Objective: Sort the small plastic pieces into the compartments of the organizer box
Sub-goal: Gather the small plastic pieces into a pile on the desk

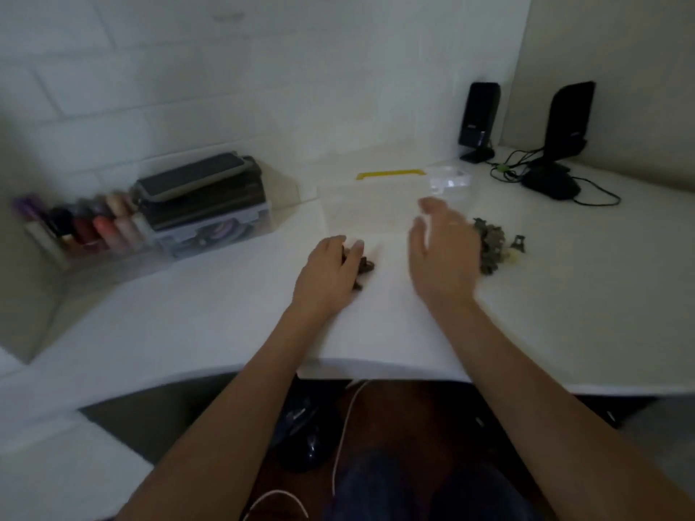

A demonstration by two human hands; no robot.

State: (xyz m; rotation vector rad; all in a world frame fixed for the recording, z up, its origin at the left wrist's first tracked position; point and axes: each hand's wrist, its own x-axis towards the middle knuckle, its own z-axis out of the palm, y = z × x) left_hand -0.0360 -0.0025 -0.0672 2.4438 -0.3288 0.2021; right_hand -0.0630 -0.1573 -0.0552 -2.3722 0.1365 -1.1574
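A clear organizer box [376, 208] with a yellow latch [391, 174] lies on the white desk, blurred and pale. A pile of small dark green plastic pieces [492, 246] sits to its right. My right hand [442, 250] hovers with spread, relaxed fingers just left of that pile, partly hiding it. My left hand [331, 268] rests on the desk in front of the box, fingers curled over a few small dark pieces [364, 267] that show beside its fingertips.
A clear tray of nail polish bottles [90, 227] and stacked cases [203, 197] stands at the left. Two black speakers [479, 118] with cables are at the back right. A crumpled clear bag [449, 180] lies behind the box. The desk edge [376, 364] curves near me.
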